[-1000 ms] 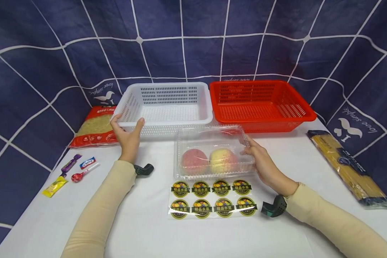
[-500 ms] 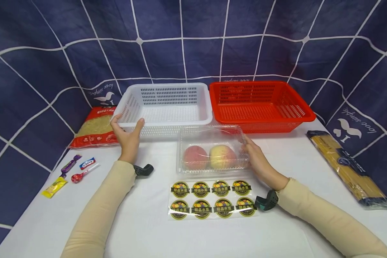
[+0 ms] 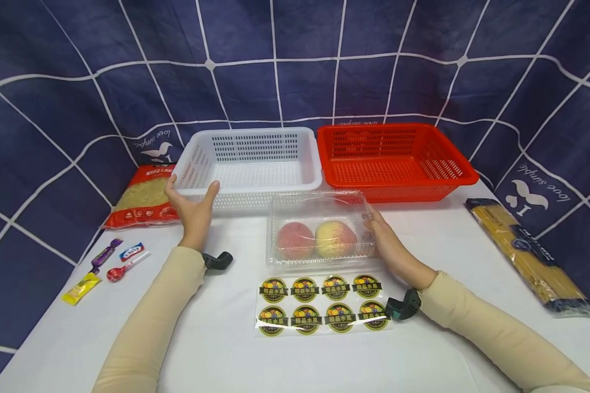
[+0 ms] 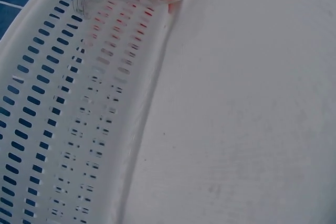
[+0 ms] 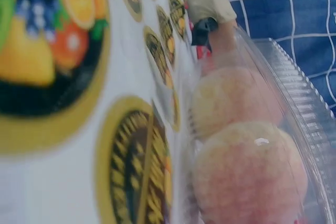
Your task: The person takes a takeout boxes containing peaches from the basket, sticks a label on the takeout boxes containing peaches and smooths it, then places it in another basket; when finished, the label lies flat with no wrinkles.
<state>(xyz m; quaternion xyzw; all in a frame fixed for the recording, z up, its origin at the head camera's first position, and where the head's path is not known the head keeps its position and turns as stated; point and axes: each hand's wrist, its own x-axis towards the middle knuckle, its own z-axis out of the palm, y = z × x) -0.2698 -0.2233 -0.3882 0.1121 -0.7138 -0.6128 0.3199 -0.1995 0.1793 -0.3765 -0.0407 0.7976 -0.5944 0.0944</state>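
Note:
My left hand (image 3: 195, 218) grips the near left corner of the white basket (image 3: 270, 191), thumb over the front rim and fingers at the left rim. The basket's slotted wall (image 4: 58, 103) fills the left of the left wrist view. My right hand (image 3: 395, 248) holds the right end of a clear plastic fruit box (image 3: 319, 204), its fingers partly hidden behind the plastic. Inside lie two peaches, one pinkish (image 3: 295, 240) and one yellow-red (image 3: 336, 239). The box sits right in front of the basket and overlaps its front wall in the head view.
A sheet of round stickers (image 3: 322, 305) lies in front of the box. A red basket (image 3: 398, 191) stands beside the white one. A red pasta bag (image 3: 145, 199) and candies (image 3: 105, 254) are left; a spaghetti pack (image 3: 526, 254) is right.
My right hand has moved the fruit box slightly left and away from me, toward the white basket. My left hand keeps its place on the basket corner.

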